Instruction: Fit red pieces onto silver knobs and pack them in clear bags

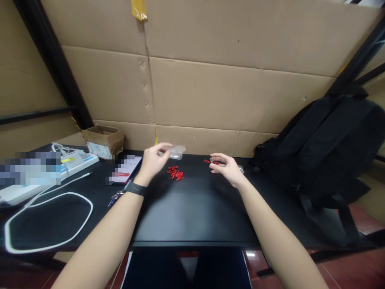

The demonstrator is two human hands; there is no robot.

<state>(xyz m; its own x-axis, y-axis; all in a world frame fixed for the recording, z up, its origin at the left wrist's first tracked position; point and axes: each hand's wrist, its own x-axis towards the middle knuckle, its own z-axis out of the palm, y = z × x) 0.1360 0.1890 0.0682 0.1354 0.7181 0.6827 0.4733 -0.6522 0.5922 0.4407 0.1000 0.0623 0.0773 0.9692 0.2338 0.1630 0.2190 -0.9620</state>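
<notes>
My left hand (pixel 155 160), with a dark watch on the wrist, has its fingers and thumb curled round one end of a small clear plastic bag (pixel 178 151); motion blurs the fingertips. To the right, my right hand (pixel 225 167) pinches a small shiny piece with a red cord (pixel 207 161) between thumb and fingers. The cord sticks out to the left of the fingertips. A tangle of red cords (pixel 175 173) lies on the black table (pixel 192 212) between my hands. Partly hidden behind my right hand is another small clear item (pixel 241 169).
A black backpack (pixel 327 140) stands at the right. On the left are a phone (pixel 128 170), a white power strip (pixel 81 162), a looped white cable (pixel 90 208) and a cardboard box (pixel 105 138). Keys (pixel 116 197) lie beside my left wrist. A cardboard wall (pixel 210 92) borders the table's back.
</notes>
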